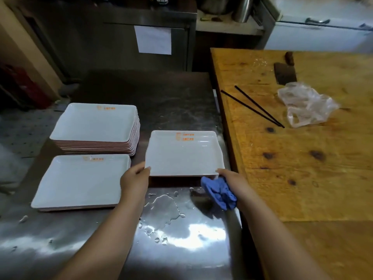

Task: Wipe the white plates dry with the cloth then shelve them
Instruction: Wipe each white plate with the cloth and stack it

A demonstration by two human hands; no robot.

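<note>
both hands hold the plate [182, 156] right of the stack [96, 126]: left hand [134, 178] pinches its near left corner, right hand [230, 178] grips the near right corner with the cloth [219, 191] bunched beneath. drying seems underway; next likely wiping. right fingers are hidden, and no shelf shows.

This is a commercial kitchen, likely a restaurant's back room. A stainless steel worktable [173, 102] stands wet with puddles, holding stacks of identical white plates [96, 126] printed with an orange logo (the uniform tableware points to catering). Beside it lies a heavy wooden chopping block [302, 168] with a cleaver [285, 72] and black chopsticks [256, 108]. Behind stand a steel cabinet [121, 37], large metal pots [216, 5] and a chest freezer [323, 33].
</note>
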